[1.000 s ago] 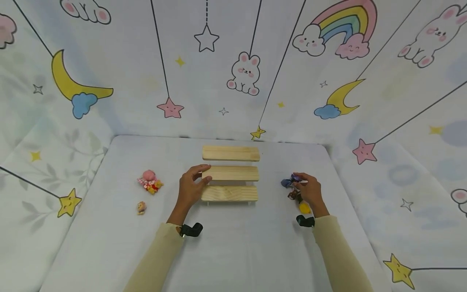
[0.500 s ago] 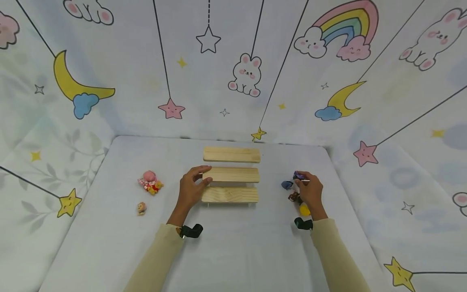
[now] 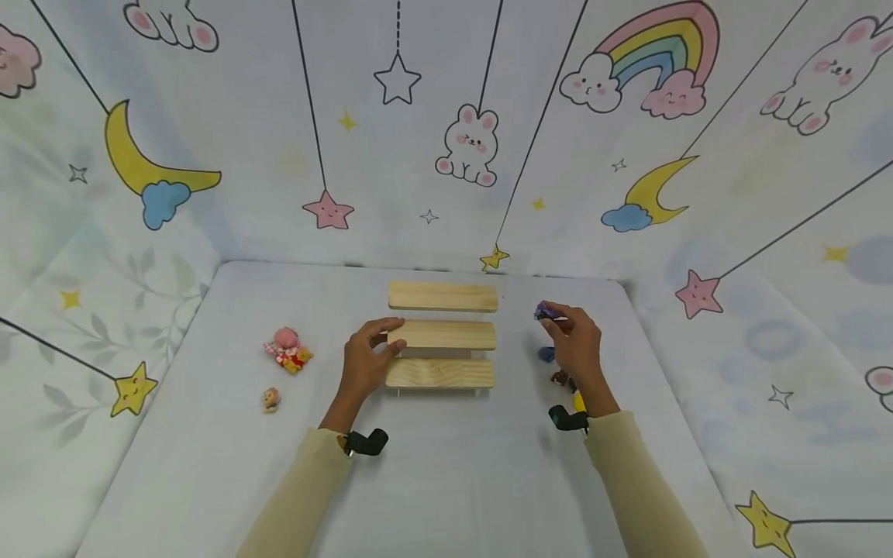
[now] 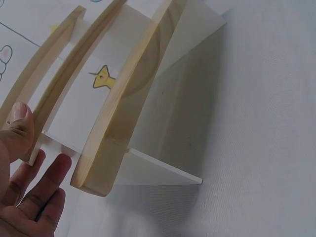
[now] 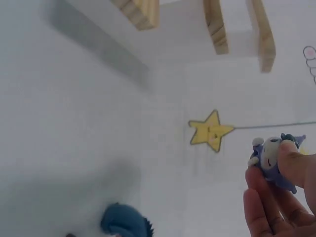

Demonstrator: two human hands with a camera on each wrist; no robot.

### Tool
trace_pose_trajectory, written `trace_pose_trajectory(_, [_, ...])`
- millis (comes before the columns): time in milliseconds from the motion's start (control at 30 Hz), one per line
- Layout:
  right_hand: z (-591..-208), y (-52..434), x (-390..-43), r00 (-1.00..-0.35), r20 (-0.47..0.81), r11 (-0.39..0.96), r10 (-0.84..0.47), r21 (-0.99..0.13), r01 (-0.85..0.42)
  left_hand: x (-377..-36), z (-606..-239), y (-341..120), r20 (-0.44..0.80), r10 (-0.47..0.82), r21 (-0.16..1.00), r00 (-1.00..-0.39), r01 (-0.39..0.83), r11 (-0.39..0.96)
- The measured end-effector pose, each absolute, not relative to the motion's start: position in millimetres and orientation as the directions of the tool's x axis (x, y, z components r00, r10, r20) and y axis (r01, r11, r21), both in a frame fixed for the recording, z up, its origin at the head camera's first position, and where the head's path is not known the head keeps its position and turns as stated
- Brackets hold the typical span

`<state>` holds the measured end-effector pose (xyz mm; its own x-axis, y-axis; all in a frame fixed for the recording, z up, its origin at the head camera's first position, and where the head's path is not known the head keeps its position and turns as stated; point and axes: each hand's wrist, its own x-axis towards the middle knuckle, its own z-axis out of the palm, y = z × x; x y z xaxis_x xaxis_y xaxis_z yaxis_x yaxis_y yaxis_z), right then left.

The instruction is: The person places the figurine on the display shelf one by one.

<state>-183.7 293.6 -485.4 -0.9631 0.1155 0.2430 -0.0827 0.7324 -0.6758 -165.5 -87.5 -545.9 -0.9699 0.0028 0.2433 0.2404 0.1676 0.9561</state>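
Observation:
A three-step display shelf with pale wooden boards and white side supports stands mid-table. My left hand grips the left end of its middle board, thumb on top and fingers underneath. To the right of the shelf, my right hand pinches a small purple-and-white figurine between thumb and fingers, raised over the table. Below that hand lie a dark blue figurine, a brown one and a yellow one, the last two partly hidden by the hand and wrist.
Left of the shelf lie figurines in pink and red with a yellow bear, and a small tan figurine nearer the front. A printed cloth wall rises behind the white table and along its sides.
My right hand has lifted the purple figurine from beside the others and moved it left and toward the back. My left hand keeps its grip on the shelf.

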Motion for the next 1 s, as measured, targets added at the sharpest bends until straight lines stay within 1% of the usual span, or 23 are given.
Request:
trace_pose_trajectory(167, [-468.6, 265.3, -186.7, -0.946, 0.319, 0.701, 0.054, -0.687, -0.192, -165.4, -545.9, -87.2, 0.262, 0.0, 0.953, -0.965, 0.258, 0.161])
trace_pose_trajectory(467, [-453.3, 228.5, -193.9, -0.933, 0.359, 0.657, -0.016, -0.7, -0.28, -166.3, -547.2, -88.0, 0.278, 0.002, 0.947, -0.961, 0.275, 0.165])
trace_pose_trajectory(733, [-449.5, 209.7, -199.9, -0.932, 0.352, 0.652, -0.085, -0.688, -0.319, -168.0, -547.5, -89.1, 0.28, 0.0, 0.945, -0.96, 0.275, 0.178])
trace_pose_trajectory(1000, [-452.8, 198.1, -202.3, -0.928, 0.356, 0.678, -0.112, -0.655, -0.333, -167.1, -547.6, -86.7, 0.268, -0.005, 0.95, -0.963, 0.264, 0.165])
